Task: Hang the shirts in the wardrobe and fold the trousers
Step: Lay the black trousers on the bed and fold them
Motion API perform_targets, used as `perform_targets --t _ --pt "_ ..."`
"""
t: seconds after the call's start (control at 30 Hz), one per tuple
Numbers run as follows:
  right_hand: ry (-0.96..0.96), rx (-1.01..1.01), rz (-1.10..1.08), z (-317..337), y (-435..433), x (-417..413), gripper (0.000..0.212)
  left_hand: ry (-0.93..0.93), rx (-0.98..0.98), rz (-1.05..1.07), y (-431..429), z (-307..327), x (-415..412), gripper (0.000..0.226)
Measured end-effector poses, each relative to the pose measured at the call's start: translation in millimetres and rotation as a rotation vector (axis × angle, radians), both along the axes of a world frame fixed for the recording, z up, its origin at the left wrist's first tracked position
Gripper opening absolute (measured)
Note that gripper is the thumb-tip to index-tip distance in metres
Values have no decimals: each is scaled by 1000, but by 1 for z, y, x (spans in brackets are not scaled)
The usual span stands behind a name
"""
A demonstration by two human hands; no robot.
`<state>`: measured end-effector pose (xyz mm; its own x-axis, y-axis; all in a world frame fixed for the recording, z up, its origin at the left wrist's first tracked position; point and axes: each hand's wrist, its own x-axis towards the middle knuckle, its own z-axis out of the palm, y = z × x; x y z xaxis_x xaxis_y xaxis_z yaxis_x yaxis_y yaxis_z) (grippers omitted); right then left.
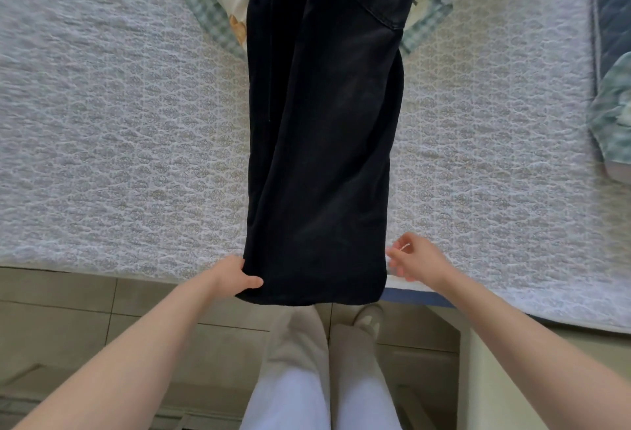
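A pair of black trousers [324, 129] lies lengthwise on the bed, legs stacked one on the other, hems hanging just over the near edge. My left hand [235, 276] grips the left corner of the hem, thumb on top of the cloth. My right hand [415, 257] hovers just beside the right corner of the hem with fingers loosely spread, blurred, holding nothing. The waist end runs out of view at the top.
The bed [129, 142] has a white textured cover. A floral quilt with green checked border [218, 9] lies under the trousers at the far end. A pale green patterned cloth [611, 115] sits at the right edge. Below are floor tiles and my legs.
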<state>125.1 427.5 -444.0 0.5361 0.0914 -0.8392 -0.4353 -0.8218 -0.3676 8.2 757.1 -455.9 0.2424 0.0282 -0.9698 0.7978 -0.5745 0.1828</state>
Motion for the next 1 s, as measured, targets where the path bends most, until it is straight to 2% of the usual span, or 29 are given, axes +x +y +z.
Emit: perform_targets --t 0.07,0.17,0.37,0.47,0.53,0.63,0.83,0.9,1.0 --pt "-5 4 20 0 15 11 21 26 -4 -93 2 5 16 35" --pt "-107 -90 79 -6 33 34 25 -99 33 -41 9 9 54 34" --pt "-175 -32 -192 -9 69 107 36 -454 62 141 18 25 159 16" --pt "-183 -33 -258 -8 78 141 45 -564 84 165 16 32 207 28" --pt "-254 -47 -250 -4 85 166 42 -664 132 178 15 36 237 32" --pt "-410 3 -249 17 104 213 36 -793 189 202 15 48 279 25" --pt "-734 171 -183 61 157 316 26 -902 239 198 24 73 345 15" --pt "-775 217 -205 75 176 347 26 -919 239 203 26 81 360 15" --pt "-741 252 -247 84 201 385 40 -927 222 213 24 89 376 15"
